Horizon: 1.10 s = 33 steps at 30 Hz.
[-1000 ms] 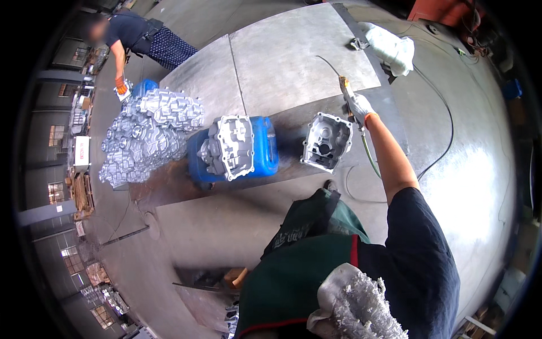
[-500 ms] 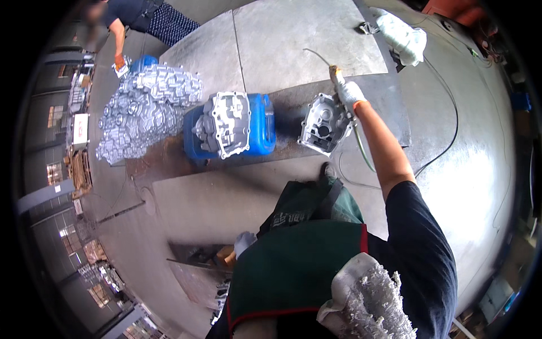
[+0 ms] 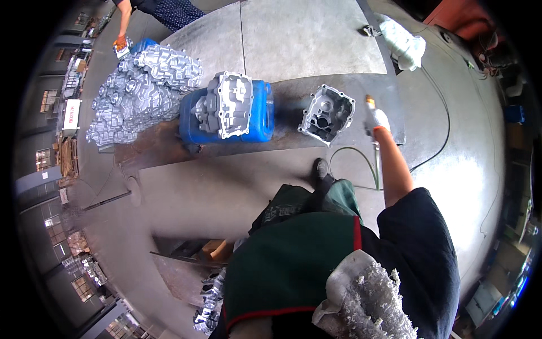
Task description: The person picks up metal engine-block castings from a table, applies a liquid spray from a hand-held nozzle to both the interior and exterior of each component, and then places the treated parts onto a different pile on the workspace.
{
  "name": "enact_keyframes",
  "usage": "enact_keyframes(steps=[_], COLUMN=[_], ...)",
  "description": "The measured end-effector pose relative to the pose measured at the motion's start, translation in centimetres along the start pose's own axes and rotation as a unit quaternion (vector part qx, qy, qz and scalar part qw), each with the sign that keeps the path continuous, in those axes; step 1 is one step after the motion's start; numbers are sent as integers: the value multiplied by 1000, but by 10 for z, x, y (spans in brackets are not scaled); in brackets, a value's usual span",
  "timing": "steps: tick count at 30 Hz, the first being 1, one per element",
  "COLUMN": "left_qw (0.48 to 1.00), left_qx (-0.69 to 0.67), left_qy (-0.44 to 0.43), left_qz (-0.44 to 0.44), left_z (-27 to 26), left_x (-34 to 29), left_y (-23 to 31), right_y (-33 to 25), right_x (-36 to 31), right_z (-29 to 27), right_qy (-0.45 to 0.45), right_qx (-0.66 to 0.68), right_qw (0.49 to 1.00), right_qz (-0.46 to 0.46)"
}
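My right hand (image 3: 379, 117), in a white glove with yellow-orange fingertips, is closed around an air blow gun, mostly hidden by the hand. A pale green hose (image 3: 377, 166) hangs below it and loops toward the floor. Left of this hand, and apart from it, an open grey cast-metal housing (image 3: 327, 114) lies on the dark bench with its hollow side up. A second housing (image 3: 234, 105) rests tilted on a blue plastic drum (image 3: 262, 113). My left hand is out of view.
Several stacked metal castings (image 3: 138, 96) fill the bench's left end. Beyond them, a co-worker's orange-gloved hand (image 3: 121, 43) touches a part. A white sack (image 3: 401, 42) stands at the far right. A black cable (image 3: 449, 113) curves across the floor. Shaggy grey cloth (image 3: 367, 299) hangs by my apron.
My right hand has drawn away from the open housing, to the right and nearer me. The thin curved nozzle no longer shows. A pale shape beside my apron's left edge has dropped from sight.
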<state>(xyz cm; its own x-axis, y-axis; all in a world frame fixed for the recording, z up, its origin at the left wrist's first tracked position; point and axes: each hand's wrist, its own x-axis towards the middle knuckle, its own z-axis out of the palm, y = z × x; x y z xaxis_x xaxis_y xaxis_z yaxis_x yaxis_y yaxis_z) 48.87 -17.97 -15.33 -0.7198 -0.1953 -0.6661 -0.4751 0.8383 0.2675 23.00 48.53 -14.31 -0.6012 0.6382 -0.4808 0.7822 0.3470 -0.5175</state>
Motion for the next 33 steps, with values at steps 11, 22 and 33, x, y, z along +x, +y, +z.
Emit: enact_keyframes(steps=[11, 22, 33], left_qw=[994, 987, 991], left_qx=[75, 92, 58], left_qy=[34, 80, 92], left_qz=[70, 105, 76], left_z=[20, 32, 79], left_x=[25, 41, 29], left_y=[-121, -207, -209], right_y=[91, -40, -213], right_x=[-198, -326, -356], right_z=[5, 129, 194], right_qy=[30, -271, -159], right_qx=[-156, -159, -148], right_qw=[984, 916, 849], right_qz=[80, -250, -481])
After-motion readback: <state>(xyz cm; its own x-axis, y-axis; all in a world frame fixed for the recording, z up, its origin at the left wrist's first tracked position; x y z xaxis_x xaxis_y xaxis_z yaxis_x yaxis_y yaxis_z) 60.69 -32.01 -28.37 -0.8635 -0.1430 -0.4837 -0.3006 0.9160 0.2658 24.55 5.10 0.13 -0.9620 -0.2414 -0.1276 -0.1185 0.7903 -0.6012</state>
